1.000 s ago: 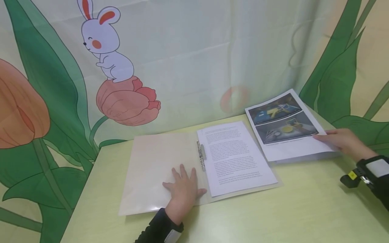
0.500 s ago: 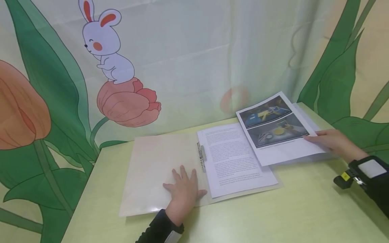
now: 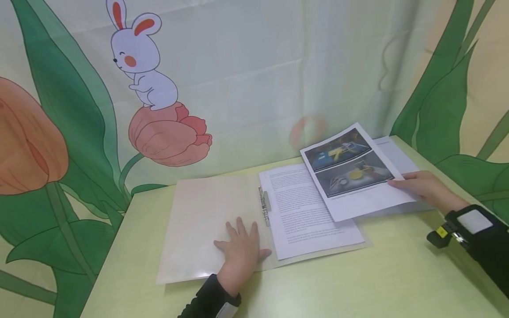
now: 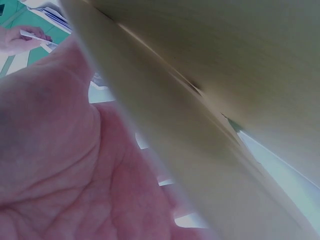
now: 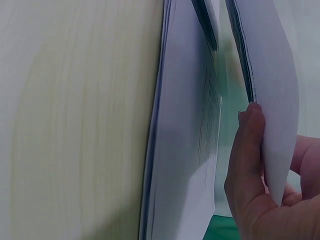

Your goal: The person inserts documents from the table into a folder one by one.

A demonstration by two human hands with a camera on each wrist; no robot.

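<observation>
An opened pale folder [image 3: 207, 212] lies on the table, a metal clip [image 3: 263, 203] along its fold. A printed text page [image 3: 306, 207] lies on the folder's right side. My left hand [image 3: 240, 249] rests with spread fingers on the left cover, close to the fold. At the right, my right hand [image 3: 427, 187] pinches the lower right edge of a sheet of paper [image 3: 354, 172] bearing two photos, thumb on top. The sheet overlaps the text page's upper right corner in the head view. In the right wrist view the pinched sheet [image 5: 275, 100] stands apart from papers below it.
More papers [image 3: 401, 154] lie on the table [image 3: 358, 287] under and behind the held sheet. A curtain [image 3: 254, 79] printed with a rabbit and tulips hangs right behind the table's back edge.
My right hand has moved left with the photo sheet, which now overlaps the text page and uncovers papers at the right. My left hand has stayed in place on the folder.
</observation>
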